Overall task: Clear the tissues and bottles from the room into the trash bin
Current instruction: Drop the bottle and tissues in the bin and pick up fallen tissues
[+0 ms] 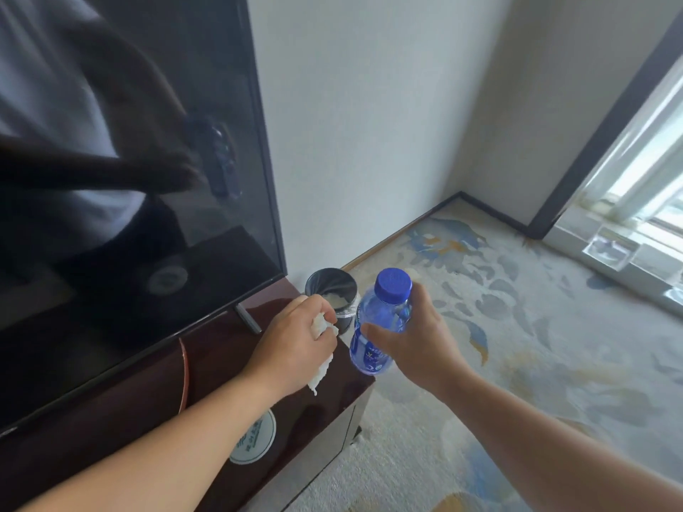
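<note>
As we are leaning toward the trash bin (315, 281), which is standing beside the dark cabinet (221, 367), we are holding both loads just short of its mouth. Our left hand (295, 336) is clenching a crumpled white tissue (324, 365) near the bin's rim, and our right hand (419, 345) is gripping a blue-capped bottle (375, 328) by its body, just beside the bin. Something pale is lying inside the bin. We are judging the opening narrow: released from here, the bottle may be striking the rim and rolling away, and the tissue may be drifting onto the cabinet.
</note>
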Available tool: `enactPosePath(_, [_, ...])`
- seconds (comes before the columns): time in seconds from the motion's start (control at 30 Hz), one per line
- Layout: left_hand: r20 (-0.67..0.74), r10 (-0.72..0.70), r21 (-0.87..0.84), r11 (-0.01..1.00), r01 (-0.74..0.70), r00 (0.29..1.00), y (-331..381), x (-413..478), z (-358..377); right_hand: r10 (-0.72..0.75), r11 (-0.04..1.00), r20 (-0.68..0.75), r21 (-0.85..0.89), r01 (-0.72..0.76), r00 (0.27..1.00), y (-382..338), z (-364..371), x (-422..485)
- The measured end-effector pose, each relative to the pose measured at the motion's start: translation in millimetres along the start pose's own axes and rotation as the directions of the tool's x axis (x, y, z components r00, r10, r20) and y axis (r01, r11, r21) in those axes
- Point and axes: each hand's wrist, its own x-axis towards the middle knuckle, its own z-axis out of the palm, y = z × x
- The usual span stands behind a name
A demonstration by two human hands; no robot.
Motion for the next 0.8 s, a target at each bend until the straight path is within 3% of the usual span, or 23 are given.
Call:
enactPosePath(0.23, [0.016, 0.038, 0.011, 0.999, -0.039, 0.999, 45, 22, 31, -0.032, 0.999, 0.007, -0.039, 0.033, 0.999, 14, -58, 9])
enactPosePath(0.8, [-0.007, -0.067, 0.084, 0.994, 0.067, 0.998, 147, 102, 151, -0.038, 0.998, 0.099, -0.039, 0.042, 0.994, 100, -199, 103])
